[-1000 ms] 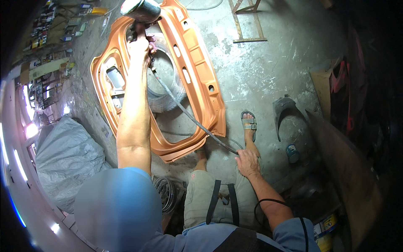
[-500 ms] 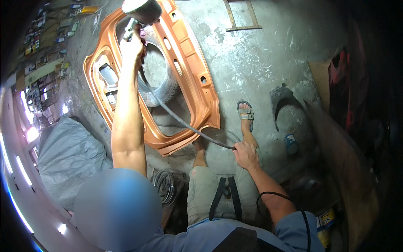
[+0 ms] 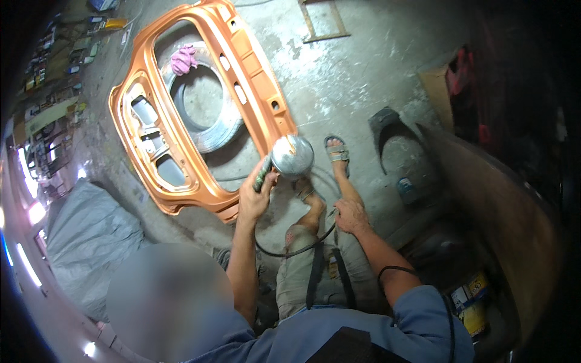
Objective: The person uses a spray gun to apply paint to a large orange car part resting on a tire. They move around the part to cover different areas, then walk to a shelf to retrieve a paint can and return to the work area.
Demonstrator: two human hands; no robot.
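Note:
My left hand (image 3: 254, 196) is wrapped round the handle of a spray gun, whose round metal cup (image 3: 293, 157) hangs by the near right corner of an orange vehicle door panel (image 3: 256, 51). From the gun a dark hose (image 3: 284, 255) loops down across my lap toward my right hand (image 3: 352, 216), which is closed on it beside my knee. The panel, with its large window opening, lies over a tire (image 3: 209, 140) on the floor. A crumpled pink cloth (image 3: 184, 59) shows through the opening, on the tire's far side.
At the right are a dark curved fender piece (image 3: 380, 124), a small blue can (image 3: 407, 189) and a cardboard sheet (image 3: 436, 100). A grey plastic cover (image 3: 91, 242) lies at the left. A metal frame (image 3: 325, 37) rests at the far side, and yellow containers (image 3: 473, 317) stand at the lower right.
My left hand has brought the spray gun back from the panel's far end to its near right corner. The hose now sags in a loop. The pink cloth has come into clear view.

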